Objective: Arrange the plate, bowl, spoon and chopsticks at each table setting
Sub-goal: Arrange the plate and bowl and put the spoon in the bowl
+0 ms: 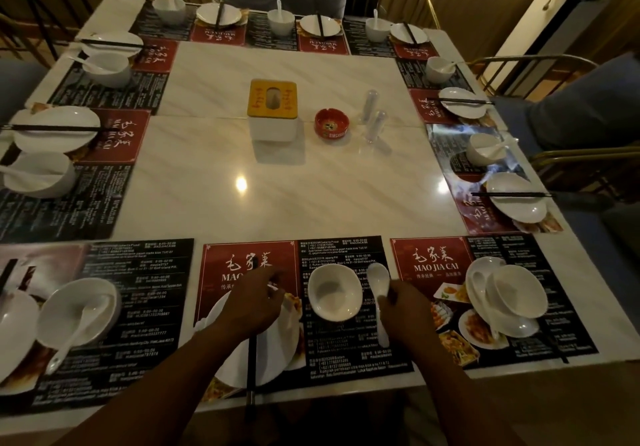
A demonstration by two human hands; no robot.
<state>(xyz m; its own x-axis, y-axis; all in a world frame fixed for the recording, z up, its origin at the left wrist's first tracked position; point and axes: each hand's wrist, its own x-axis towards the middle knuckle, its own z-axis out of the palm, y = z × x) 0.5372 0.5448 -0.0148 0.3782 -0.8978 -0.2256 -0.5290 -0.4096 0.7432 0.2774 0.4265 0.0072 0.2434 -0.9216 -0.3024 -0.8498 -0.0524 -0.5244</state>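
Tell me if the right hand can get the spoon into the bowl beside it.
Probably yes: the right hand holds the spoon just right of the empty bowl, nothing between.

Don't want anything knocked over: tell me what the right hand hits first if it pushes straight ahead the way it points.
Likely nothing soon: the right hand, holding the spoon beside the bowl, points across bare placemat and table. Depth is uncertain.

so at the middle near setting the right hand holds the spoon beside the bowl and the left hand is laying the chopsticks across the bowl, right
Not quite. In the head view the left hand lays the chopsticks across the plate, not the bowl. The right hand does hold the spoon beside the bowl.
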